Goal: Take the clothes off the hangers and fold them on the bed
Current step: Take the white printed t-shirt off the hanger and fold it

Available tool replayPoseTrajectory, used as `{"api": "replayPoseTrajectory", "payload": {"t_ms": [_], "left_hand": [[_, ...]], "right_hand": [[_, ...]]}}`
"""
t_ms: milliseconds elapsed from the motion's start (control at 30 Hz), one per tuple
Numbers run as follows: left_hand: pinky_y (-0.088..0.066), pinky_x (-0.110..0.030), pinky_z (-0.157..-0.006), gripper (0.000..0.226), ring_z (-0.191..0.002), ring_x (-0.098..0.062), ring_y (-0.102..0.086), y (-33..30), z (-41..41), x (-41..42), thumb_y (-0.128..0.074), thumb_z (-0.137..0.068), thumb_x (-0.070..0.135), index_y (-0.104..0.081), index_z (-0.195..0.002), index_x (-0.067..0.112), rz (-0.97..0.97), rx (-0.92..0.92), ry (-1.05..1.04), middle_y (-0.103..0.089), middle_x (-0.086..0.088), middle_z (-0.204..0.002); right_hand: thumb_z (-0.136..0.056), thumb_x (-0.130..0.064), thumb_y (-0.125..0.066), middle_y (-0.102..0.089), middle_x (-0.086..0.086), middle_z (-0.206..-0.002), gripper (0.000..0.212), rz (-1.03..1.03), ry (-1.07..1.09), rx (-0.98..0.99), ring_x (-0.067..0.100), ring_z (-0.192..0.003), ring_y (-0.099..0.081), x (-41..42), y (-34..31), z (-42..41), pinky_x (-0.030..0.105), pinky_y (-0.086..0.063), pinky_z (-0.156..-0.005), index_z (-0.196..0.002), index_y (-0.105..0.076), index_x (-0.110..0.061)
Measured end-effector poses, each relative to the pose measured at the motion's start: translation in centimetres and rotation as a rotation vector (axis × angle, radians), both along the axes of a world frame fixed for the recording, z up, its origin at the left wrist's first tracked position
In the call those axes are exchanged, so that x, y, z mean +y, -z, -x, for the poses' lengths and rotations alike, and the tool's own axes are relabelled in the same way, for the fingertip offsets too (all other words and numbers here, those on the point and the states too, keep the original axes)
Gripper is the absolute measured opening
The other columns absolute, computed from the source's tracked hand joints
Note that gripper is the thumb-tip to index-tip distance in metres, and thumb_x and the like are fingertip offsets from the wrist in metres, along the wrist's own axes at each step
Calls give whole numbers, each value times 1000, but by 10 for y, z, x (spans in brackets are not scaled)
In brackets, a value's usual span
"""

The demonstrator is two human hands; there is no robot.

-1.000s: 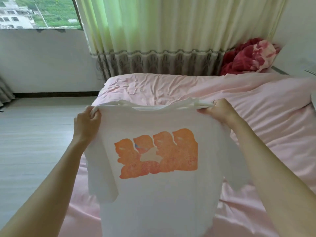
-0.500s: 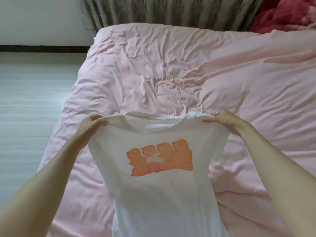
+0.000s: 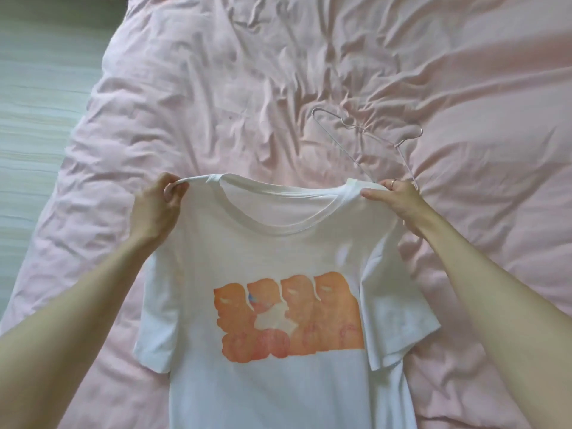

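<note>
A white short-sleeved cotton T-shirt with an orange printed panel [image 3: 278, 351] is held spread over the wrinkled pale pink bed cover [image 3: 216, 103], print facing up. The left hand [image 3: 158, 205] has its fingers curled round the shirt's left shoulder seam; the right hand [image 3: 394, 196] pinches the right shoulder seam between thumb and fingers. A thin pale pink wire hanger [image 3: 368, 131] lies on the cover just beyond the right hand, its lower end hidden behind that hand. Pale striped flooring [image 3: 37, 88] shows at left.

T-shirt [image 3: 278, 249] hem cut off below, hanger [image 3: 365, 131] lower end behind right hand [image 3: 396, 196]
</note>
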State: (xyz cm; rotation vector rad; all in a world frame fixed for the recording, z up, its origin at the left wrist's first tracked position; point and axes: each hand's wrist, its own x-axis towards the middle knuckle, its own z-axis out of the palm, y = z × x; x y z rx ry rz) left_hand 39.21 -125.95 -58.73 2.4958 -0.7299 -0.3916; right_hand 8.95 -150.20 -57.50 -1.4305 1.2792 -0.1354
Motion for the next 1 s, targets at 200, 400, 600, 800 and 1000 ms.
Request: {"api": "replayPoseTrajectory", "payload": {"t_ms": [200,400,600,800,1000], "left_hand": [[-39,-41,-73,31,-98,-42,-56,49,-14,-30,-50,-95,39,-62,-108,13,-168,-99,35,-63,-23,-103],[-40,-40,-74,32,-99,-39,-58,104,-20,-42,-52,-94,41,-63,-104,13,-198,-121,62,-64,-18,-108],[-43,-40,-79,41,-103,-33,-58,121,-34,-35,-54,-88,53,-63,-99,15,-242,31,-26,-66,-11,-107],[-42,-38,-82,48,-108,-29,-56,107,-27,14,-52,-88,56,-59,-110,14,-208,132,-127,-65,-7,-105],[-32,-27,-47,52,-60,-23,-51,81,-8,96,-62,-76,64,-59,-76,12,-260,621,-215,-53,-3,-66]], "right_hand": [[-87,-22,-65,-57,-1,-77,12,260,106,104,9,-70,-53,-29,68,-32,16,-38,-60,-85,-61,-11],[-96,-31,-48,-60,21,-116,33,551,-36,444,37,-108,-53,-25,138,-41,39,-37,-87,-114,-55,-4],[-95,-28,-45,-49,16,-131,37,724,-91,663,30,-127,-39,-13,146,-51,41,-25,-100,-126,-51,-8],[-90,-29,-46,-36,16,-147,53,828,-291,486,32,-138,-30,42,122,-62,51,-15,-113,-139,-43,-9],[-87,-36,-34,-43,15,-144,57,726,-629,230,33,-135,-38,166,107,-84,57,-21,-109,-135,-50,-10]]}}
